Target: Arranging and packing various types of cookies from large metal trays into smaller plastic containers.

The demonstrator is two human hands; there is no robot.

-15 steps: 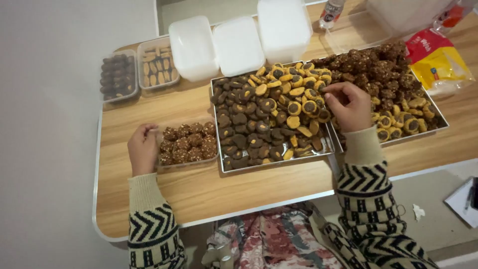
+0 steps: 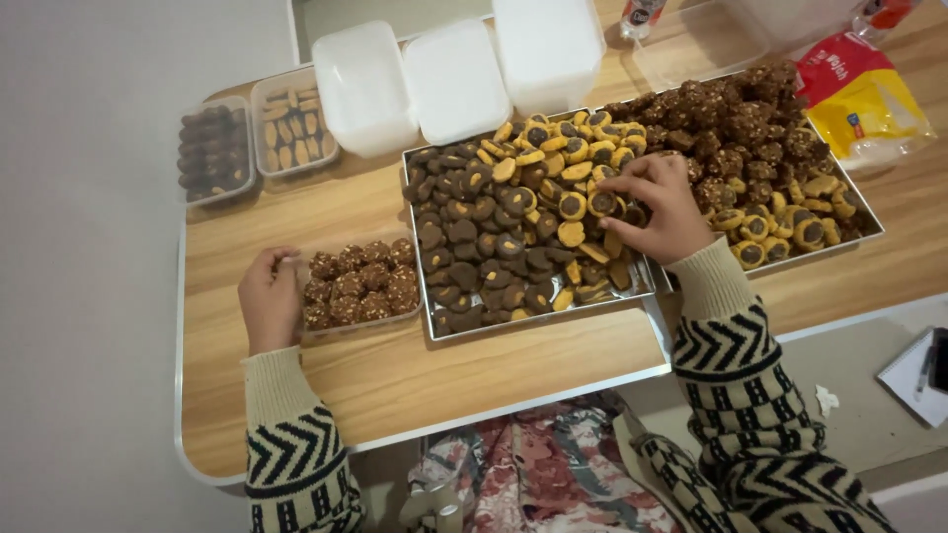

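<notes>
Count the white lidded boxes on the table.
3: the left white box, the middle white box and the right white box stand side by side behind the metal tray. More may be out of view.

Cream knit sleeves [image 2: 286, 434], black chevron and check bands, ribbed cuffs

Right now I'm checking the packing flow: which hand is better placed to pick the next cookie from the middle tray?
Probably the right hand: its fingers already rest on the yellow cookies in the middle tray, while the left hand grips the small clear container.
</notes>
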